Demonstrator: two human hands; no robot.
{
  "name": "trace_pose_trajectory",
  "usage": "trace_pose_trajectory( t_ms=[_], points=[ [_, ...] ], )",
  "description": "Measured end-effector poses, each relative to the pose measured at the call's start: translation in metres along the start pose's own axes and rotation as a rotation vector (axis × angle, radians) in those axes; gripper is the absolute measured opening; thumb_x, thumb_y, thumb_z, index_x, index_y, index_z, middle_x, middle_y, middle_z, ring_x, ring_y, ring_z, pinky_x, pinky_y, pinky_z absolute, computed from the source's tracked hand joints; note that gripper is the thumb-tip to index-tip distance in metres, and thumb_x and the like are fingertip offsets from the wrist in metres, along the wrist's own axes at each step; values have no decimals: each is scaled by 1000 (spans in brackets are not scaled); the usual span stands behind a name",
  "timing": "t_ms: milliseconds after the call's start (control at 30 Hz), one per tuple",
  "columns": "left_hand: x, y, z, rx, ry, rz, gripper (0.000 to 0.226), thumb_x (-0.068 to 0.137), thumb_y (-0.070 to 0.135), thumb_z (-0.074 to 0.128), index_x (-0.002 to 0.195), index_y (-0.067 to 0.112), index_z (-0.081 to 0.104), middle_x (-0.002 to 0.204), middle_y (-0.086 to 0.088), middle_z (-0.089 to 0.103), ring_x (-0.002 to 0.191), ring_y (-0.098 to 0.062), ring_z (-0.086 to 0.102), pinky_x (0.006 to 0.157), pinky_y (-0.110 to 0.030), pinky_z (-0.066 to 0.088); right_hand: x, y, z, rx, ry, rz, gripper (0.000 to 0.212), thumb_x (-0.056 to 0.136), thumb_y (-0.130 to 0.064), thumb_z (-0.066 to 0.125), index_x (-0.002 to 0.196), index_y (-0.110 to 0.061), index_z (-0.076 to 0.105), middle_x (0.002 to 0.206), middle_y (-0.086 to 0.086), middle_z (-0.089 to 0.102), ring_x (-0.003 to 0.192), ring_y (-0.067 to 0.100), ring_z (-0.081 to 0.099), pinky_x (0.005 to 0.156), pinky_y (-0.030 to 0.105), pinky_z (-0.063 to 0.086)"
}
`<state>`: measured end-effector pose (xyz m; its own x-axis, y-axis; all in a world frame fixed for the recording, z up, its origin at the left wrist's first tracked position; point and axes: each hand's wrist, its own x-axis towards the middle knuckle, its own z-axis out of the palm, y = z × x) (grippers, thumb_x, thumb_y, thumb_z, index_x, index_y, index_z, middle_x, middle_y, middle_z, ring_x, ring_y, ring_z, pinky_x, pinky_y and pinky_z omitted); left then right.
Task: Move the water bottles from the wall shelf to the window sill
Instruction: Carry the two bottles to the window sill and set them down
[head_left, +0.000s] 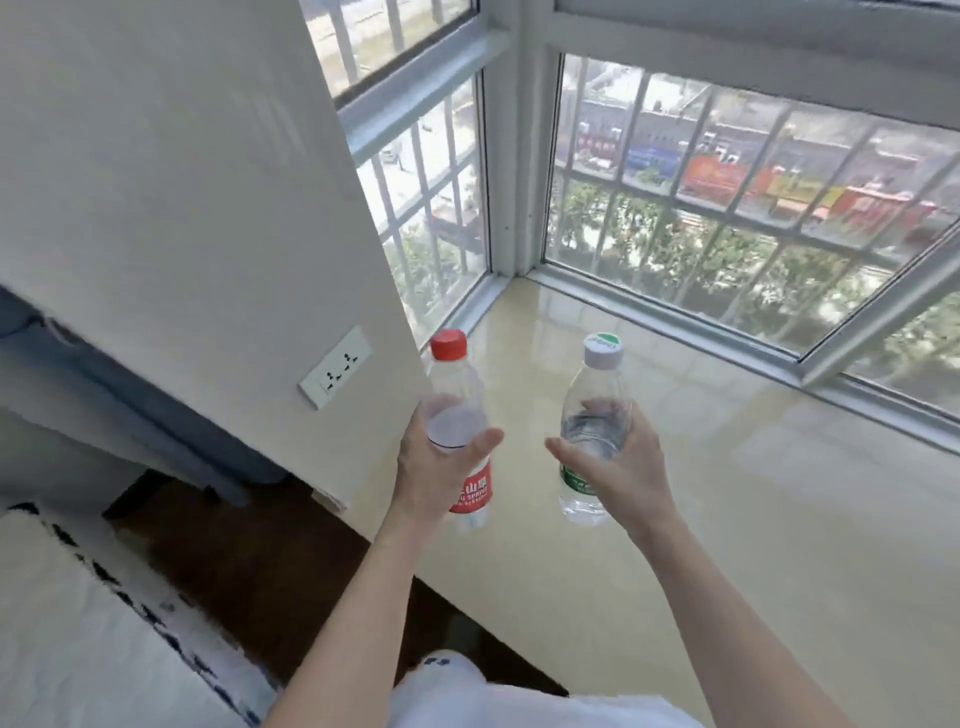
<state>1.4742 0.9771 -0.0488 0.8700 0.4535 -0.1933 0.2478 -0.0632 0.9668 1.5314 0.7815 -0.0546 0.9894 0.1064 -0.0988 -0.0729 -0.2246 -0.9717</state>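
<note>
Just two bottles (457, 384) (596, 389), two hands (428, 470) (626, 467)

First bottle (457, 384) — red cap (448, 345) above the grip, red label (472, 491) below; second bottle (592, 389) — white cap (602, 352), green label (574, 480).

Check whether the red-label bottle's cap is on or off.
On: the red cap sits atop the red-label bottle, gripped by the left hand.

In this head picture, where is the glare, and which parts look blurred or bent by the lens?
Head view: daylight through the window throws pale glare on the glossy window sill near the glass; the street outside is smeared, the window frames lean from the wide lens, while the red-capped bottle and the green-labelled bottle look fairly sharp.
</note>
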Motion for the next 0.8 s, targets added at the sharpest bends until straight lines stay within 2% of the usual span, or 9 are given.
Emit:
trace_pose_trajectory(
  t_ms=[100,200,367,433,500,600,667,800],
  points=[
    [37,3,2,-34,-97,15,59,59,47,87,110,31,61,115,9,62,110,-10,60,89,-28,52,14,1,11,23,101,31,61,49,-51,87,101,-31,61,102,-7,69,96,14,69,89,40,56],
    [63,5,7,-61,-215,4,60,63,41,88,112,22,61,105,9,65,98,-9,65,78,-18,54,25,2,16,26,186,54,61,50,-51,87,101,-32,60,105,-7,68,97,12,68,86,33,55],
    [95,-10,29,-40,-334,-4,47,70,30,85,110,25,61,105,2,68,92,-8,68,74,-16,53,36,19,12,85,298,122,54,56,-35,89,102,-27,62,103,3,70,93,17,70,80,24,53],
    [103,-19,40,-37,-365,-20,46,72,24,85,110,26,59,101,5,68,91,-9,67,74,-17,54,39,29,9,97,311,148,53,58,-31,89,102,-24,62,102,4,69,91,15,69,78,20,52],
    [110,-33,49,-20,-392,-18,50,70,28,82,113,25,58,100,13,67,94,-6,66,78,-17,53,44,44,5,104,318,175,52,60,-25,90,103,-22,62,99,1,69,88,10,69,75,17,51],
    [122,-59,65,40,-423,-9,49,70,27,81,113,28,58,102,25,66,99,5,62,80,-11,48,53,74,0,142,327,226,46,69,-5,89,105,-15,62,93,-7,67,80,1,67,72,13,49],
    [133,-82,74,78,-461,-11,48,72,23,83,113,27,59,99,32,64,96,11,60,78,-6,44,61,100,0,122,315,251,45,70,-5,88,107,-14,62,96,-7,67,82,0,67,73,13,49],
    [165,-131,90,133,-442,-49,56,60,43,79,112,36,60,104,20,66,100,0,63,83,-19,47,77,160,3,76,291,274,49,66,-15,92,104,-19,62,99,-6,68,87,1,66,74,13,49]
  ],
)
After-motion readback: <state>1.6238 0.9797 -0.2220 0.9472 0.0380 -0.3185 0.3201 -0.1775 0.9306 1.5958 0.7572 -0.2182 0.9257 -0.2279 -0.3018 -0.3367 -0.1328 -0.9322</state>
